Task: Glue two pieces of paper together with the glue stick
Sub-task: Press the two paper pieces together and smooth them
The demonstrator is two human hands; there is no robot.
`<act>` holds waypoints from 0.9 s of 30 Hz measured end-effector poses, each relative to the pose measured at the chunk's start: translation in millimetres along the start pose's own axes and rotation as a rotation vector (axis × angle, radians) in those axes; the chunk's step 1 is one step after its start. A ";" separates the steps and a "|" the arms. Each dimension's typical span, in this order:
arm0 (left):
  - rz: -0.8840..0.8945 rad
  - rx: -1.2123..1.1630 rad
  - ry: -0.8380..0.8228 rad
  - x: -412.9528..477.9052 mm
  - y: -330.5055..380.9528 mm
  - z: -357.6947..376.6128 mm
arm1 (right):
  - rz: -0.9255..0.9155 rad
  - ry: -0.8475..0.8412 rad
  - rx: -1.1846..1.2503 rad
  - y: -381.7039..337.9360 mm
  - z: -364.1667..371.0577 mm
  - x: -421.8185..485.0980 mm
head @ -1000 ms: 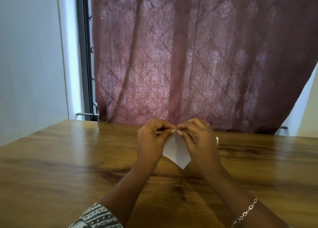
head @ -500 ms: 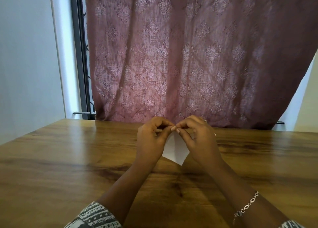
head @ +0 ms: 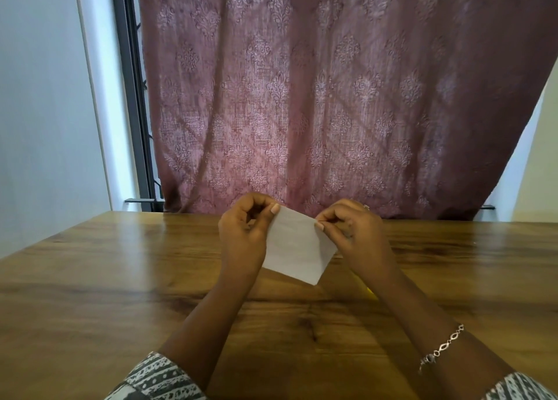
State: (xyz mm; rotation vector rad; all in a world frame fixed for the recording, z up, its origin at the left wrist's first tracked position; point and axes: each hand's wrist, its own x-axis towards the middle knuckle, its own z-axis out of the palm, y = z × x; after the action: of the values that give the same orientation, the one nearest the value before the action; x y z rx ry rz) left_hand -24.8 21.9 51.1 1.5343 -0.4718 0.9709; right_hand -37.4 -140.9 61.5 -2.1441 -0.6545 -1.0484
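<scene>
A small white piece of paper (head: pixel 297 248) is held up above the wooden table (head: pixel 120 279), tilted with one corner pointing down. My left hand (head: pixel 244 236) pinches its upper left corner between thumb and fingers. My right hand (head: pixel 353 233) pinches its upper right edge. A sliver of yellow (head: pixel 369 292) shows on the table beside my right forearm; I cannot tell what it is. Whether the paper is one sheet or two pressed together cannot be told. No glue stick is clearly visible.
A mauve patterned curtain (head: pixel 332 97) hangs right behind the table's far edge. A dark window frame (head: pixel 133 97) and a pale wall (head: pixel 45 112) stand at the left. Bare wood stretches on both sides of my arms.
My hands have moved apart along the paper's top edge, so more of the white sheet now shows between them. The view has shifted slightly.
</scene>
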 end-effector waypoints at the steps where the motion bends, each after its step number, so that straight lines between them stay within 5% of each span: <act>1: -0.003 -0.002 0.010 0.7 -0.4 -1.5 | 0.007 0.000 0.000 1.2 -0.7 -0.1; 15: -0.114 -0.190 0.093 2.7 -0.1 -6.5 | 0.106 0.023 0.074 17.2 -8.1 0.9; 27: -0.225 -0.281 0.137 -1.0 0.4 -3.3 | 0.297 0.115 0.475 21.0 -2.2 -3.9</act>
State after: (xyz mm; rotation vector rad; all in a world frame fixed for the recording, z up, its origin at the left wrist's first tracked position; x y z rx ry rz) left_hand -26.7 24.6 50.4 1.2295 -0.3149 0.7921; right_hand -26.6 -157.0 52.3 -1.6899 -0.4568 -0.7578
